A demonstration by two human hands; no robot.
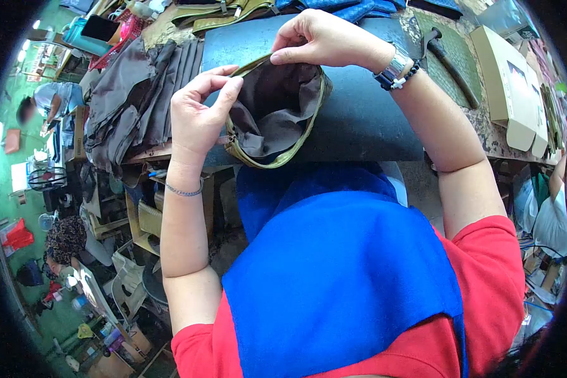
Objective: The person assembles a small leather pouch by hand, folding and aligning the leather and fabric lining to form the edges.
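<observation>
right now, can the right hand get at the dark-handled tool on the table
Probably yes: the tool lies uncovered near the right hand, nothing between, though that hand grips the pouch by its rim.

The only camera, worn on the head, looks steeply down from close above the left hand and right hand.

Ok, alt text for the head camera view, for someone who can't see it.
Two bare hands hold open an olive-green fabric pouch with dark brown lining above a dark mat, the left hand pinching its left rim, the right hand its far rim. Dark brown fabric pieces lie piled to the left.
</observation>
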